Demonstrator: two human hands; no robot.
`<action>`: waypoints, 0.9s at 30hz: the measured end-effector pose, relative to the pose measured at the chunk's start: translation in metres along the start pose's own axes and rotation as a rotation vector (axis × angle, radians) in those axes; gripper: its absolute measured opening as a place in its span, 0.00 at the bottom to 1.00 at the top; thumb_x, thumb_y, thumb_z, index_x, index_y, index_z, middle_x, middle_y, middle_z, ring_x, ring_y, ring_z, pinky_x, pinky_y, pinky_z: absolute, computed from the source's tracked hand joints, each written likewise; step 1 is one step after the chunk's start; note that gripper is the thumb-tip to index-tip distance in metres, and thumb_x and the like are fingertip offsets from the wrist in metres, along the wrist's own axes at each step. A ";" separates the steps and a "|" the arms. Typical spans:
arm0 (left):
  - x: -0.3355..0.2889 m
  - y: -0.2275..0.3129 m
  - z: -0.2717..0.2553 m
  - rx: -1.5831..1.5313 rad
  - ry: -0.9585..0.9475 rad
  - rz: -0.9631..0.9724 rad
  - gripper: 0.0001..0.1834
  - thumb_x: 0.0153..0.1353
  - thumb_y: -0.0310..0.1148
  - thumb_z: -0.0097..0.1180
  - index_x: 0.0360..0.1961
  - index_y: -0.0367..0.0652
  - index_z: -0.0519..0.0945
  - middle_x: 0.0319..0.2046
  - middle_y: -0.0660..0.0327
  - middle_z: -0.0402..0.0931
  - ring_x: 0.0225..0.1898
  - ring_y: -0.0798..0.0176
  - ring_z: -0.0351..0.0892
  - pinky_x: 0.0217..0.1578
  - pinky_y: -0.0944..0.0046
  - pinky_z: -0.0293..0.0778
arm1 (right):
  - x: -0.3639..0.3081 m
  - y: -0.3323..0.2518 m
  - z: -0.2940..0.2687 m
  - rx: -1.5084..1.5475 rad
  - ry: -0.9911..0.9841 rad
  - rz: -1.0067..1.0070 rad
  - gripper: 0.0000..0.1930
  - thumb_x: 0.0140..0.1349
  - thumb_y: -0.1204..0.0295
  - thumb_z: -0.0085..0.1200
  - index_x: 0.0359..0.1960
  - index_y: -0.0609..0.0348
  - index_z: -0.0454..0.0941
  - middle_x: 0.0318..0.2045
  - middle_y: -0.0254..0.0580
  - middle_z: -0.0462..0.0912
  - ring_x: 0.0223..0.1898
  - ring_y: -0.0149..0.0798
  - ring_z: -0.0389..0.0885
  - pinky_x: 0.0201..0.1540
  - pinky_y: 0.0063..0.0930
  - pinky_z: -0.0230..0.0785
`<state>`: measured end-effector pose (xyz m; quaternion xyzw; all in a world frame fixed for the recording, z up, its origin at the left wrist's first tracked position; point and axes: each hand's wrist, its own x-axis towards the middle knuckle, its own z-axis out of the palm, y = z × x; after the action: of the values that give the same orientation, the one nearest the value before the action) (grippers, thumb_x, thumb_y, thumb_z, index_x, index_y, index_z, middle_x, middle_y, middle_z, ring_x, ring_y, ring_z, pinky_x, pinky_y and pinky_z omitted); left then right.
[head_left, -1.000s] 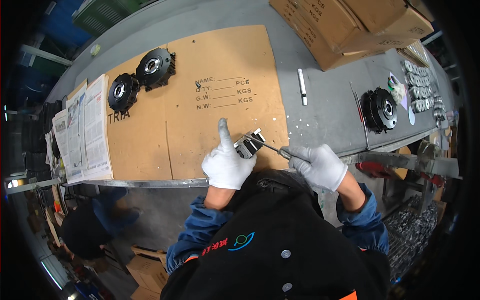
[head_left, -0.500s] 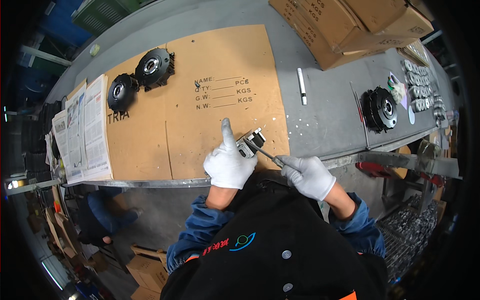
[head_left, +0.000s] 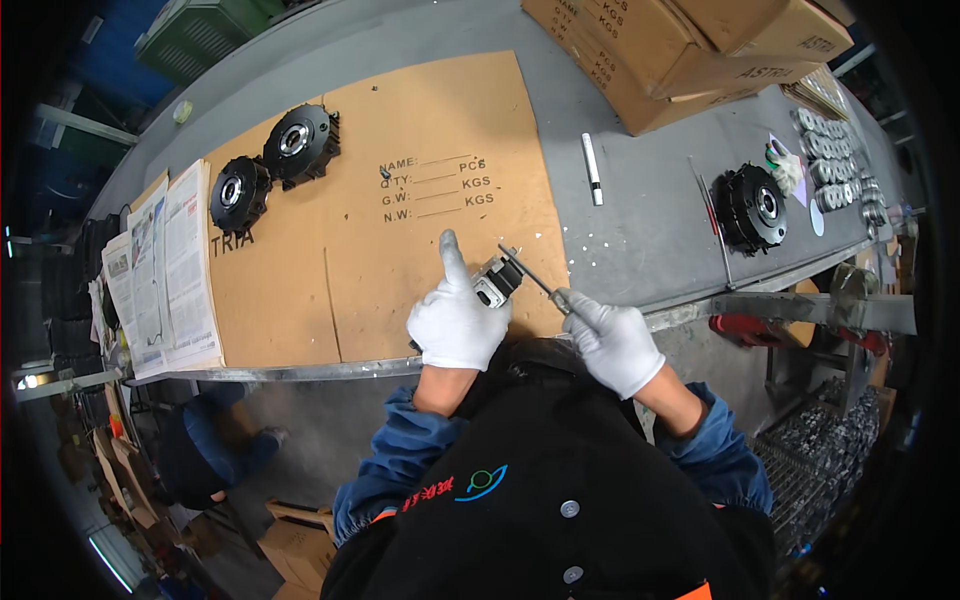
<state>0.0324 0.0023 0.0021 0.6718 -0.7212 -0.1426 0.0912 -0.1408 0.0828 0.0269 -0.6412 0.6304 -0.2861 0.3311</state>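
Observation:
My left hand point(head_left: 457, 318), in a white glove, is closed round a small silver-and-black metal part point(head_left: 495, 283) near the front edge of the bench. Its index finger points away, up along the cardboard. In my right hand point(head_left: 615, 345), also gloved in white, is a slim dark file point(head_left: 530, 273), gripped by its handle. The file slants up and left, with its tip at the far end of the metal part; whether they touch I cannot tell. Beneath both lies a flat cardboard sheet point(head_left: 290, 280). Two round black toothed housings point(head_left: 302, 142) point(head_left: 240, 193) rest on its far left.
A white marker point(head_left: 593, 168) lies on the grey bench right of the cardboard. Farther right are another black housing point(head_left: 750, 208), thin rods point(head_left: 717, 225) and rows of silver rings point(head_left: 830, 160). Cartons point(head_left: 690, 60) stand behind; newspapers point(head_left: 175, 270) lie left. A person point(head_left: 205, 445) is at lower left.
The file's tip has moved from the near part of the metal piece to its far end. The piece has turned in my left hand, showing more of its black side.

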 end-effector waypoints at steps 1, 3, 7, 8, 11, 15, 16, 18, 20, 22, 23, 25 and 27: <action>0.000 -0.001 0.000 -0.014 -0.008 -0.014 0.55 0.39 0.45 0.68 0.68 0.40 0.53 0.19 0.54 0.79 0.21 0.48 0.81 0.24 0.53 0.75 | -0.001 -0.004 -0.005 0.048 -0.028 0.121 0.17 0.63 0.75 0.50 0.54 0.62 0.75 0.28 0.52 0.83 0.27 0.43 0.85 0.32 0.30 0.77; -0.001 -0.001 -0.002 -0.011 -0.021 -0.012 0.53 0.42 0.45 0.66 0.68 0.39 0.53 0.20 0.53 0.79 0.21 0.47 0.81 0.25 0.53 0.75 | -0.004 -0.012 -0.010 0.133 -0.071 0.234 0.14 0.65 0.74 0.51 0.52 0.63 0.77 0.31 0.55 0.84 0.32 0.39 0.86 0.37 0.26 0.77; -0.002 0.000 -0.002 -0.010 -0.026 0.011 0.51 0.46 0.46 0.64 0.68 0.39 0.52 0.20 0.52 0.79 0.21 0.47 0.80 0.25 0.52 0.75 | -0.006 -0.012 -0.004 0.377 -0.145 0.369 0.15 0.66 0.74 0.48 0.52 0.68 0.76 0.20 0.36 0.78 0.20 0.27 0.76 0.28 0.22 0.71; -0.003 0.000 -0.003 -0.009 -0.025 0.011 0.51 0.46 0.46 0.64 0.68 0.39 0.52 0.20 0.52 0.79 0.21 0.47 0.80 0.25 0.52 0.75 | -0.005 -0.012 -0.004 0.377 -0.145 0.368 0.15 0.66 0.74 0.48 0.52 0.68 0.76 0.20 0.36 0.78 0.20 0.27 0.76 0.28 0.22 0.71; -0.003 0.002 -0.004 0.016 -0.051 0.005 0.51 0.46 0.46 0.64 0.68 0.39 0.52 0.21 0.52 0.80 0.21 0.47 0.81 0.26 0.52 0.75 | -0.002 -0.010 -0.004 0.353 -0.181 0.400 0.14 0.66 0.74 0.48 0.50 0.69 0.76 0.20 0.35 0.78 0.20 0.26 0.75 0.28 0.22 0.71; -0.003 0.006 0.000 0.009 -0.046 0.035 0.51 0.47 0.45 0.63 0.68 0.39 0.52 0.22 0.51 0.80 0.22 0.47 0.81 0.27 0.51 0.76 | -0.004 0.003 0.003 0.025 -0.129 0.133 0.15 0.61 0.76 0.51 0.49 0.67 0.77 0.20 0.42 0.80 0.20 0.37 0.79 0.25 0.31 0.72; -0.003 0.008 0.000 -0.005 -0.032 0.049 0.50 0.47 0.44 0.63 0.68 0.38 0.52 0.22 0.51 0.80 0.23 0.47 0.82 0.28 0.51 0.76 | -0.005 0.005 0.004 -0.276 -0.078 -0.106 0.16 0.59 0.77 0.51 0.49 0.66 0.77 0.21 0.45 0.80 0.20 0.42 0.80 0.24 0.34 0.72; 0.000 0.015 0.000 0.036 -0.049 0.060 0.50 0.47 0.44 0.63 0.68 0.38 0.52 0.23 0.52 0.80 0.23 0.48 0.82 0.28 0.51 0.76 | -0.002 -0.010 0.009 -0.468 -0.096 -0.045 0.17 0.57 0.78 0.52 0.49 0.65 0.76 0.22 0.47 0.81 0.21 0.46 0.80 0.24 0.38 0.72; 0.004 0.018 -0.002 0.075 -0.062 0.073 0.50 0.47 0.43 0.62 0.68 0.38 0.52 0.23 0.52 0.80 0.24 0.49 0.82 0.28 0.51 0.76 | 0.000 -0.014 0.010 -0.662 -0.112 0.016 0.18 0.54 0.78 0.53 0.49 0.64 0.76 0.24 0.49 0.81 0.22 0.50 0.80 0.24 0.41 0.72; 0.009 0.019 -0.007 0.094 -0.125 0.056 0.50 0.46 0.43 0.62 0.68 0.38 0.52 0.24 0.54 0.81 0.24 0.50 0.82 0.28 0.51 0.75 | 0.003 -0.008 0.009 -0.543 -0.076 -0.026 0.18 0.58 0.78 0.52 0.51 0.67 0.75 0.24 0.48 0.82 0.22 0.44 0.81 0.25 0.36 0.74; 0.011 0.021 -0.008 0.092 -0.122 0.058 0.50 0.46 0.43 0.62 0.68 0.38 0.52 0.24 0.54 0.81 0.24 0.50 0.82 0.28 0.51 0.75 | 0.004 -0.005 0.006 -0.545 -0.072 -0.027 0.18 0.58 0.78 0.52 0.51 0.67 0.75 0.24 0.48 0.82 0.22 0.44 0.81 0.25 0.36 0.74; 0.015 0.024 -0.010 0.079 -0.165 0.021 0.53 0.42 0.43 0.64 0.68 0.39 0.53 0.22 0.51 0.80 0.25 0.48 0.82 0.28 0.54 0.76 | 0.006 0.005 -0.001 0.095 0.092 0.183 0.16 0.63 0.74 0.51 0.52 0.64 0.75 0.29 0.53 0.83 0.30 0.47 0.84 0.34 0.33 0.77; 0.021 0.023 -0.008 0.080 -0.152 0.035 0.53 0.42 0.44 0.63 0.68 0.38 0.53 0.22 0.51 0.80 0.26 0.48 0.83 0.28 0.54 0.76 | 0.008 0.004 -0.013 0.093 0.122 0.240 0.15 0.64 0.75 0.51 0.51 0.65 0.76 0.30 0.54 0.83 0.33 0.46 0.85 0.37 0.30 0.77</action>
<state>0.0114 -0.0180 0.0159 0.6495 -0.7427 -0.1627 0.0119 -0.1535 0.0740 0.0313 -0.5265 0.7075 -0.3117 0.3536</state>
